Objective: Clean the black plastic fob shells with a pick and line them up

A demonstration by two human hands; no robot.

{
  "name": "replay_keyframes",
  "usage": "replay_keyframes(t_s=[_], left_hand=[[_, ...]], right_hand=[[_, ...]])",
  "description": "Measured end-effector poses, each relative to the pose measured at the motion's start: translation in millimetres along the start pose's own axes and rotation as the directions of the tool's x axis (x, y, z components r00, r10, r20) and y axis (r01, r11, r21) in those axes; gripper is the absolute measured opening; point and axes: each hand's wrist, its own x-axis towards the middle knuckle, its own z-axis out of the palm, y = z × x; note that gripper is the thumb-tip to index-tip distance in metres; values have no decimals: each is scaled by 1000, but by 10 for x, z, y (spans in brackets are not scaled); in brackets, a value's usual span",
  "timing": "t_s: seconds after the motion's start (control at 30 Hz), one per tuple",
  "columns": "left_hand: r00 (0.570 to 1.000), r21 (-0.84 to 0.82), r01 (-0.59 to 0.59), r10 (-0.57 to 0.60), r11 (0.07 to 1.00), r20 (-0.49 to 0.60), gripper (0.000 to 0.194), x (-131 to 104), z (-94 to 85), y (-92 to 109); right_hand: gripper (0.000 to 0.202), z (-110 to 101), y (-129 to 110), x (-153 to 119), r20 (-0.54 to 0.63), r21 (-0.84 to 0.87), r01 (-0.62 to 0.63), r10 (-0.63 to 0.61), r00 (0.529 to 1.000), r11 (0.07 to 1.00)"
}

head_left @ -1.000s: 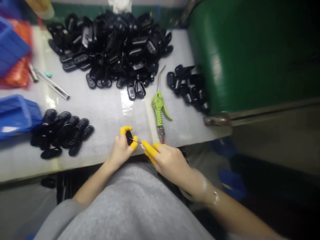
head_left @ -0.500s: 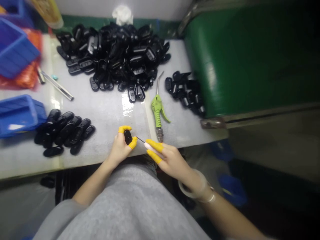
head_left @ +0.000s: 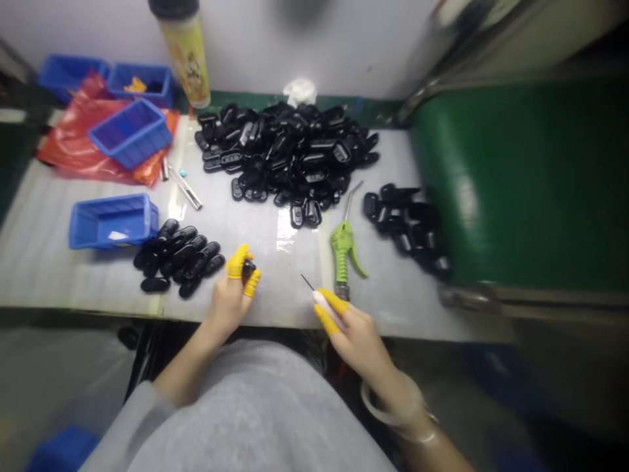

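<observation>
Yellow finger cots cover fingertips on both hands. My left hand is closed round a small black plastic casing, mostly hidden by the fingers, just above the near part of the table. My right hand pinches a white-handled tool with a thin dark shaft, pointing up and left; its tip is apart from the casing. Beside the right hand lies a green air blow gun. Left of my left hand is a group of glossy black oval casings.
A large heap of black casings lies at the back, a smaller heap at right. A blue bin, another on a red bag, and a utility knife are left. A tall bottle stands behind; a green belt borders the right.
The tool's tip has come away from the casing, and my hands are farther apart. My left fingers have curled more over the casing. The camera view has shifted left and up.
</observation>
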Motion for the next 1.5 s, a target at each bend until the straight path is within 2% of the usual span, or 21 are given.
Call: replay_keyframes(t_s=[0.07, 0.1, 0.13, 0.23, 0.27, 0.3, 0.43, 0.53, 0.6, 0.67, 0.73, 0.83, 0.9, 1.0, 1.07, 1.23, 1.3, 1.4, 1.5], left_hand=[[981, 150, -89, 113, 985, -156, 55, 23, -108, -95], [974, 207, -120, 156, 971, -165, 54, 34, -139, -143], [975, 262, -155, 190, 952, -114, 50, 46, -155, -186], [966, 406, -245, 187, 881, 178, 34, 82, -153, -280], [960, 430, -253, 170, 866, 222, 33, 95, -150, -300], [963, 442, -247, 166, 863, 213, 34, 108, -150, -314], [983, 394, -179, 183, 901, 29, 41, 144, -202, -332], [997, 327, -74, 76, 942, 8, 43, 129, -287, -295], [998, 220, 36, -25, 975, -55, 47, 104, -373, -261], [980, 87, 97, -80, 992, -182, 48, 87, -501, -253], [942, 18, 99, -88, 995, -324, 45, 86, -681, -286], [897, 110, 107, -48, 988, -439, 46, 100, -1005, -379], [910, 290, 120, 12, 950, -415, 45, 107, -1187, -430], [973, 530, 54, 74, 847, -218, 36, 118, -1323, -473], [990, 573, 26, 56, 819, -126, 36, 140, -1334, -495], [983, 504, 157, -87, 849, -159, 47, 266, -1329, -581], [987, 531, 117, -40, 839, -154, 41, 322, -1341, -613], [975, 660, 42, 115, 750, -193, 33, 365, -1342, -628], [946, 748, 61, 201, 661, -255, 30, 357, -1325, -600]], right_hand=[[35, 11, -3, 1, -8, -1, 11, -11, 1000, 1000], [35, 16, -7, 3, -11, -2, 17, -17, 1000, 1000], [34, 20, -12, 4, -12, -3, 23, -23, 1000, 1000], [34, 28, -24, 2, -9, -8, 39, -39, 999, 999], [34, 29, -26, -2, -9, -12, 42, -42, 999, 999], [34, 28, -26, -8, -10, -15, 45, -45, 999, 999], [34, 26, -10, -49, -30, -22, 67, -67, 997, 998], [33, 34, 13, -77, -35, -32, 71, -73, 997, 997], [33, 42, 31, -87, -37, -39, 82, -84, 996, 996], [34, 51, 50, -86, -39, -49, 99, -101, 994, 994], [34, 60, 67, -73, -31, -57, 118, -120, 992, 991], [35, 80, 80, -39, -25, -54, 146, -147, 989, 988], [36, 95, 74, -14, -33, -47, 149, -151, 988, 988], [35, 111, 49, 22, -37, -32, 143, -144, 989, 989], [35, 114, 29, 43, -38, -18, 139, -140, 989, 990], [35, 103, 8, 55, -35, -1, 117, -117, 992, 993], [36, 92, 16, 41, -31, -4, 98, -98, 995, 995], [36, 45, 44, 36, -41, -11, 44, -44, 998, 999], [36, -87, 107, 119, -98, -24, -40, 37, 994, 999]])
